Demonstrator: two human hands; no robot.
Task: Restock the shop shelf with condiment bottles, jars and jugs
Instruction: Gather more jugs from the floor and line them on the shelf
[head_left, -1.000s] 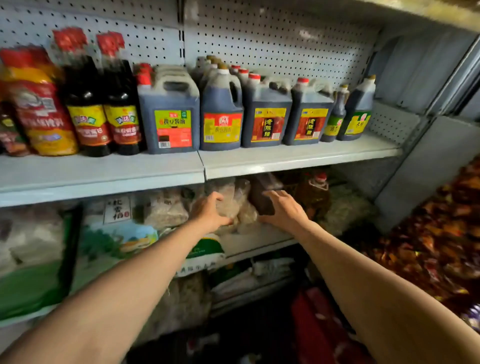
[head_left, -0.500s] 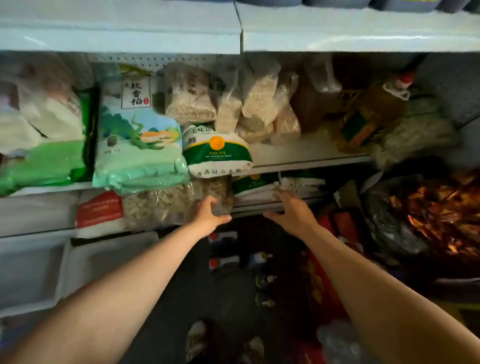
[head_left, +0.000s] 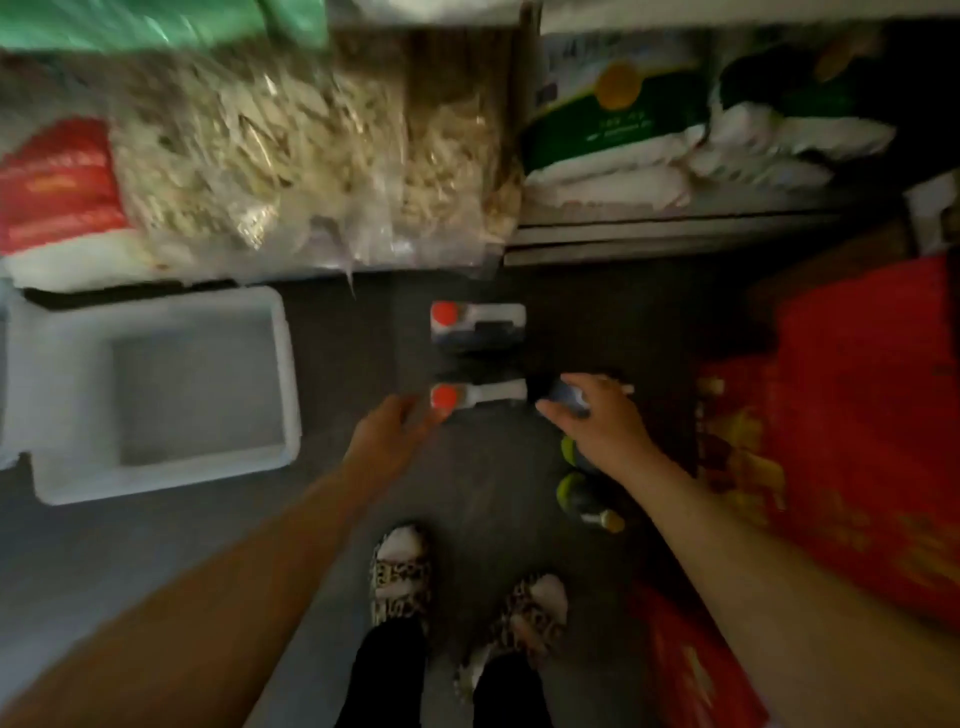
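The near jug (head_left: 475, 396) stands on the floor between both hands. Left hand (head_left: 387, 434), fingers loosely open and holding nothing, lies nearest, beside its red cap. Right hand (head_left: 592, 415) hovers open at its far side, empty.

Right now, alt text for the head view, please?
Looking down at a dark floor, both hands reach toward jugs standing there: the left hand is at a red-capped jug, the right hand over a dark bottle. A second red-capped jug stands behind, a white tub to the left, bagged goods on the shelf above.
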